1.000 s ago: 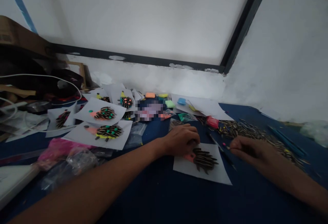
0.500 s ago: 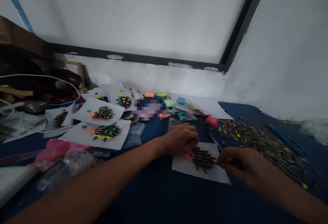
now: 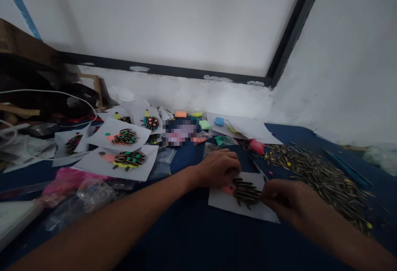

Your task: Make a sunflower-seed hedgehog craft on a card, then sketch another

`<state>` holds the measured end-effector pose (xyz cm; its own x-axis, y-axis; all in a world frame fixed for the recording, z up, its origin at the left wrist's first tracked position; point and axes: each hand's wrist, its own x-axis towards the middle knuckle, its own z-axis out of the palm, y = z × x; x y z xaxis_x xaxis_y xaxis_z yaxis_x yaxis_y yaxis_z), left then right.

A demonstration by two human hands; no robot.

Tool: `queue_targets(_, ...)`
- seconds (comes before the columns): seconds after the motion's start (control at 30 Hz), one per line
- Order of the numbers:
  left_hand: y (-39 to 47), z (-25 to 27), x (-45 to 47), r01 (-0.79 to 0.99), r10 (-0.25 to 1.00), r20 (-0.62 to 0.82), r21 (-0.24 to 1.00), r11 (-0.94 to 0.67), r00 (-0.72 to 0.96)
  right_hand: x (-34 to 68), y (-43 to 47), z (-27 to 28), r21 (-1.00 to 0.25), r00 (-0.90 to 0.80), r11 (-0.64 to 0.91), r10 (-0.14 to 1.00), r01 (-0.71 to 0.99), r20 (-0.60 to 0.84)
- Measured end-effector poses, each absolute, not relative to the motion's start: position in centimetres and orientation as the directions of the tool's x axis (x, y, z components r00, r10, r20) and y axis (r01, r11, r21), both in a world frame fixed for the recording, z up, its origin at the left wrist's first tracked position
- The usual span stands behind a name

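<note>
A white sheet of paper (image 3: 221, 201) lies on the dark blue table, bearing a hedgehog figure made of striped sunflower seeds (image 3: 246, 191) with a pinkish-orange clay face (image 3: 228, 189). Over the sheet's upper left edge rests my left hand (image 3: 218, 167), its fingers curled; whatever is under or in them is hidden. From the right, my right hand (image 3: 281, 196) pinches at the rear end of the seed figure. A sunflower seed seems to be between its fingertips, mostly covered by them. A thin dark tool (image 3: 259, 169) lies just above the sheet.
A heap of loose sunflower seeds (image 3: 322, 180) spreads at the right beside a blue-green tool (image 3: 347, 167). Finished-looking hedgehog sheets (image 3: 145, 172) are at the left, near plastic bags (image 3: 96, 194). Coloured clay packs, including a red one (image 3: 256, 146), sit along the back.
My right hand has shifted slightly left, bringing its pinched fingertips against the rear of the seed figure. The left hand and the sheet stay nearly still.
</note>
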<state>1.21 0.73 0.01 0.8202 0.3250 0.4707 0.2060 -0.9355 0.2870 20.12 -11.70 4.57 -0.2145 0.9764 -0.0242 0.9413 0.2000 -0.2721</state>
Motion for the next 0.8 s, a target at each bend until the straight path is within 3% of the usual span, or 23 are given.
queue_targets(0.43,0.4,0.3,1.1,0.222,0.343,0.459,0.299,-0.928,0.819,19.8,-11.9,4.4,-0.26,-0.279,0.28,0.959,0.924,0.039)
queue_targets(0.67,0.5,0.4,1.1,0.209,0.327,0.452,0.291,-0.933,0.83,22.1,-11.1,5.3,-0.155,-0.062,0.088,0.985,0.984,0.164)
queue_targets(0.8,0.5,0.5,1.1,0.209,0.328,0.453,0.294,-0.933,0.829,24.1,-10.3,5.5,0.001,0.094,-0.095,0.985,0.996,0.145)
